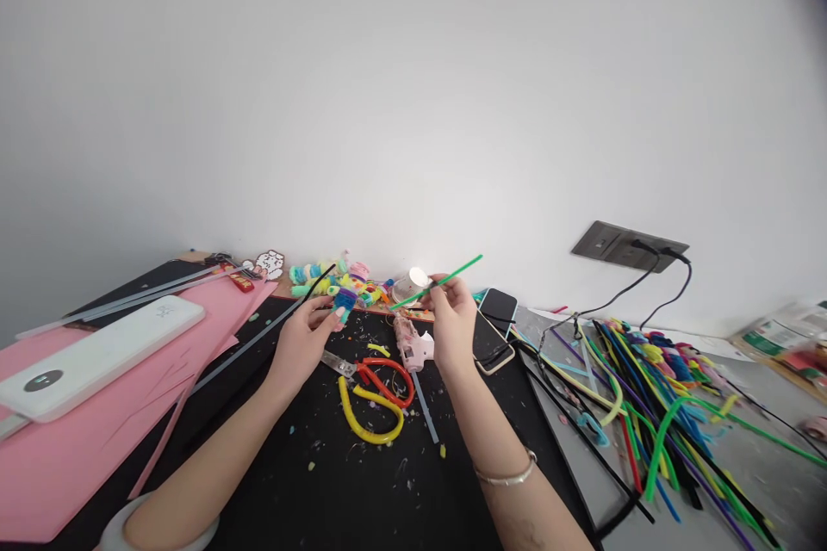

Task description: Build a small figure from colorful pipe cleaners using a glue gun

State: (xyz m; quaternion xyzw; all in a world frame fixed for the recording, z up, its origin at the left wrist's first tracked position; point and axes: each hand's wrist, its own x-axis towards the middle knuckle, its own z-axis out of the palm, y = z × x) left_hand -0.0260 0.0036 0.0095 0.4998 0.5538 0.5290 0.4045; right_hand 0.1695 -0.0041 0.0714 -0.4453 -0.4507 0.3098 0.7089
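Observation:
My left hand (307, 343) pinches a small fuzzy craft piece (345, 301) in blue, purple and teal. A black pipe cleaner (321, 279) shows just behind those fingers; whether it joins the piece I cannot tell. Between the fingertips of my right hand (456, 323) is a straight green pipe cleaner (466, 265), slanting up to the right. Below and between the hands lie scissors (371, 435) with red and yellow handles. A pink glue gun (408, 346) rests beside my right hand, with a clear glue stick (425, 409) at its lower end.
Colourful fuzzy pieces (310, 275) and a white cup (410, 282) line the wall. Pink sheets (77, 465) and a white power bank (129, 353) lie left. Phones (497, 307), many pipe cleaners (672, 430) and cables from a wall socket (620, 246) are right. Scraps dot the black mat (310, 508).

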